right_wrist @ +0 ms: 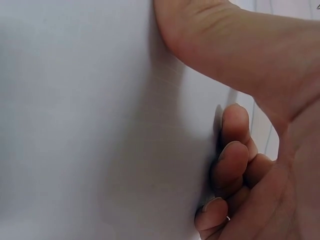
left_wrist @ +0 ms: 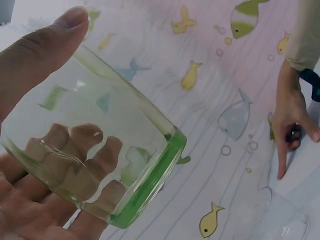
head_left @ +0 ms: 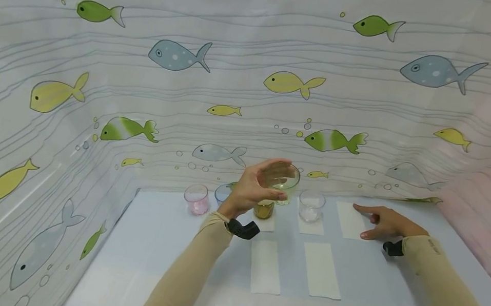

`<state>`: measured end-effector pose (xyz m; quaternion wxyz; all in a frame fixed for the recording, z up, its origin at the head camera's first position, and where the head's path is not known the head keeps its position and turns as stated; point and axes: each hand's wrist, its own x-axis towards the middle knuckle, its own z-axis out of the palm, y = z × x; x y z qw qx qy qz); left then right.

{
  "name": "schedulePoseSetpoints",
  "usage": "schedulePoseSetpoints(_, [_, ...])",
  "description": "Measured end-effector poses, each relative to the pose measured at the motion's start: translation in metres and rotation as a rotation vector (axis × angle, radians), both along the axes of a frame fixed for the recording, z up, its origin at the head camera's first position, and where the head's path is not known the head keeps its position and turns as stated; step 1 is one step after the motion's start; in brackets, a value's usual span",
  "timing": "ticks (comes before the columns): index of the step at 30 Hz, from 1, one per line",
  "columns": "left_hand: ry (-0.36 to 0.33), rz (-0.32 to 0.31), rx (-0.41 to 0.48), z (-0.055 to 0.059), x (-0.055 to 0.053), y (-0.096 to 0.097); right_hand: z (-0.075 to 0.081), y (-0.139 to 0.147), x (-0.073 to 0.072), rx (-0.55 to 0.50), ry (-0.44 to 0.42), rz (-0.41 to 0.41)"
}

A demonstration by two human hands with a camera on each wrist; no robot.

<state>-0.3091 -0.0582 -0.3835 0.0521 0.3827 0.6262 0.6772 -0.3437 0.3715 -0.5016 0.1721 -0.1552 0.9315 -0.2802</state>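
My left hand (head_left: 255,188) holds a clear glass with a green tint (head_left: 289,182), thumb on one side and fingers on the other. In the left wrist view the glass is tilted, its thick green base (left_wrist: 155,180) pointing down to the right. My right hand (head_left: 390,223) is at a white rectangular sheet (head_left: 349,227) on the table. Its index finger reaches to the sheet's far edge and its thumb lies at the near side, while the other fingers are bent under. In the right wrist view these bent fingers (right_wrist: 230,165) touch or nearly touch the white surface.
A pink glass (head_left: 196,200) and a blue glass (head_left: 222,191) stand at the back left. An amber glass (head_left: 263,209) and a clear glass (head_left: 310,208) stand on white sheets. Two more sheets (head_left: 265,269) (head_left: 322,271) lie nearer. A fish-patterned curtain (head_left: 253,97) borders the table.
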Motion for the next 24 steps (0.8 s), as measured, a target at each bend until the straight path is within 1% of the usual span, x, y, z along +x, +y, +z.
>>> schedulePoseSetpoints(6, [0.017, 0.010, -0.050, -0.005, -0.009, 0.039, -0.002, 0.000, -0.001, 0.028, 0.003, -0.006])
schedulePoseSetpoints(13, [-0.010, 0.021, -0.098, -0.013, -0.018, 0.083, -0.002, 0.004, -0.007, 0.039, -0.012, -0.027])
schedulePoseSetpoints(16, [-0.021, 0.023, -0.128, -0.018, -0.020, 0.100, -0.002, 0.005, -0.008, 0.041, -0.015, -0.028])
schedulePoseSetpoints(21, [-0.033, 0.037, -0.181, -0.032, -0.023, 0.125, -0.001, 0.005, -0.005, 0.048, -0.019, -0.023])
schedulePoseSetpoints(24, [-0.045, 0.042, -0.186, -0.042, -0.025, 0.138, -0.001, 0.003, -0.004, 0.042, -0.013, -0.025])
